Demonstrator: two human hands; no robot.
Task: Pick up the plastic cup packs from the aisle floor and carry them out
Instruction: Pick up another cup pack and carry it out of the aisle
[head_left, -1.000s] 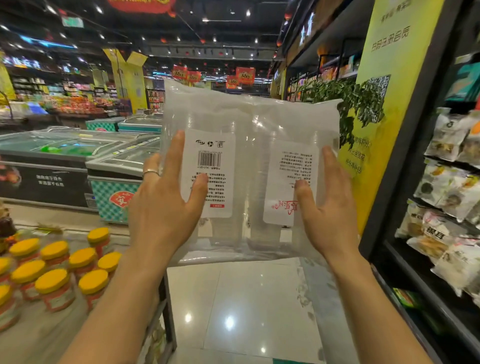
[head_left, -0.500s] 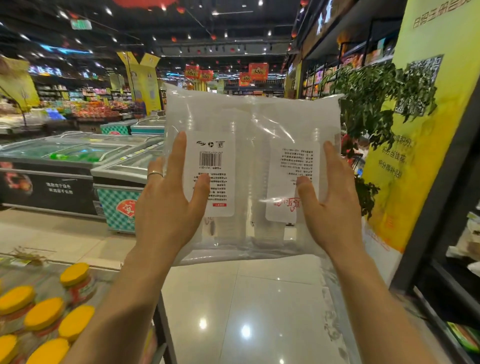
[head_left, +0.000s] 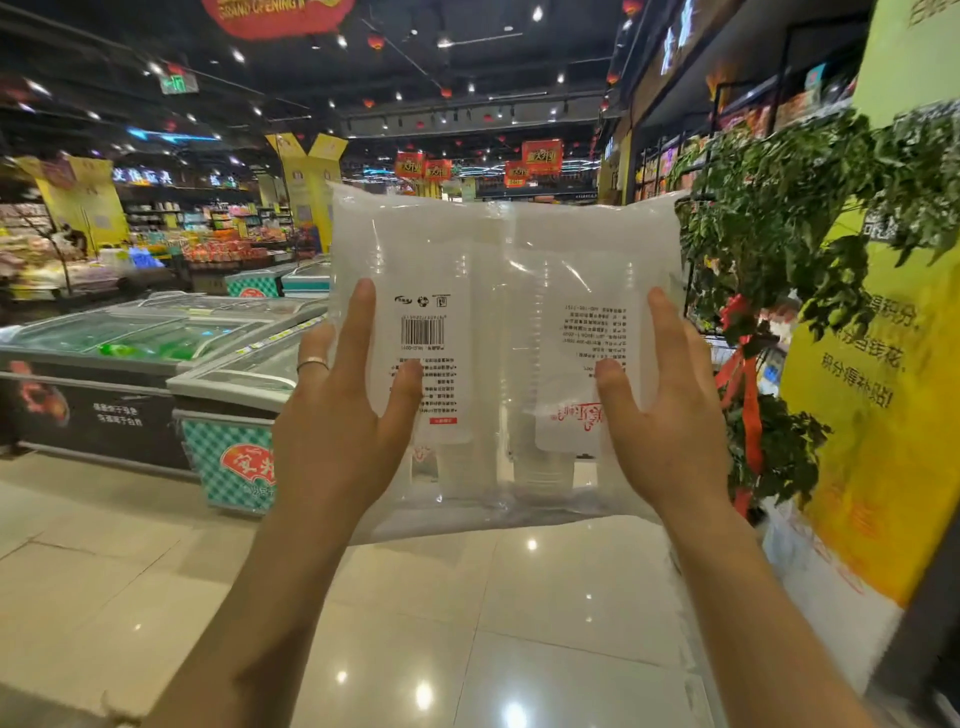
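Note:
Two clear plastic cup packs (head_left: 498, 291) stand upright side by side at chest height in front of me, their white printed labels facing me. My left hand (head_left: 337, 431) presses the left pack's lower left side, with straight fingers and the thumb lying on the barcode label. My right hand (head_left: 670, 415) presses the right pack's lower right side in the same way. The packs are squeezed between the two hands, well above the floor. Stacked cups show through the wrap.
Glass-topped chest freezers (head_left: 156, 353) line the left side. On the right, a leafy plant with a red ribbon (head_left: 769, 291) stands against a yellow poster wall (head_left: 872, 426). Glossy beige floor tiles (head_left: 467, 623) run ahead toward distant shelves.
I have moved forward along the aisle. The yellow-lidded jars on the left and the snack shelf on the right have dropped out of view. Both hands keep the same hold on the packs.

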